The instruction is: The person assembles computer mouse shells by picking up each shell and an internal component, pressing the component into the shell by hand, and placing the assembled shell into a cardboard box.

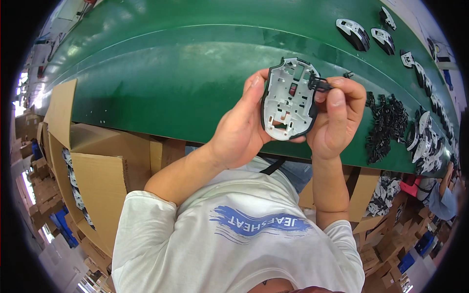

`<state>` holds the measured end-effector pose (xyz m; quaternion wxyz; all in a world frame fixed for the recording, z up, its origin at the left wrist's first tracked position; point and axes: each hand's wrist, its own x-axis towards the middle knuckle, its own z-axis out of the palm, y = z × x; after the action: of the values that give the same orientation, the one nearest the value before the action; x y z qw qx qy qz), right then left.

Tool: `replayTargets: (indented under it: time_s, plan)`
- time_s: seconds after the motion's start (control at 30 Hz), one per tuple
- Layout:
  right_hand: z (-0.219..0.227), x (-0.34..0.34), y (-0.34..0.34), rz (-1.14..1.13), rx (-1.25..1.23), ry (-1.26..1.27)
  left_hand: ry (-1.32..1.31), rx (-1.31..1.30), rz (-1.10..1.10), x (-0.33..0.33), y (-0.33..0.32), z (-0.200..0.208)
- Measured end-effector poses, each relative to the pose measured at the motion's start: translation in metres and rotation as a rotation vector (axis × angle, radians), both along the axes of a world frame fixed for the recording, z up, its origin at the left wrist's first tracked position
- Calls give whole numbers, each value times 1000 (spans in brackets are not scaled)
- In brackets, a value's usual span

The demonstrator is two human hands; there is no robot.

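My left hand [240,119] grips a computer mouse shell [289,105] by its left side, above the front edge of the green table. The shell's white inner side, with slots and posts, faces up, and a black rim runs round it. Between thumb and fingers, my right hand [338,115] pinches a small black plastic clip piece [320,84] at the shell's upper right edge. Whether the piece is seated in the shell, I cannot tell. To the right lies a pile of similar black plastic parts [387,127], with one loose black part [348,75] farther off.
White-and-black mouse shells [352,34] stand along the far right of the green table [161,83], with a heap of shells [427,144] at the right. Open cardboard boxes holding parts stand at the left [100,180] and right [364,195]. Another person [442,195] is at the right edge.
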<state>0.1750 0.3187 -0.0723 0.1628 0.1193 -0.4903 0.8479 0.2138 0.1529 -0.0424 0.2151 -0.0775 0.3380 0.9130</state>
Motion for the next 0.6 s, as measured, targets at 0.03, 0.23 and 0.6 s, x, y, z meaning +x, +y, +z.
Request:
replayTargets:
  time_s: [0.03,0.23,0.6]
  plan:
    - [1,3,3,63,44,-15,-2,-15,13,1,-3,-2]
    - [9,14,16,185,238,-9,49,-35,112,14,-7,-13]
    - [23,39,11,-30,625,-22,117,-126,131,28,-5,-16]
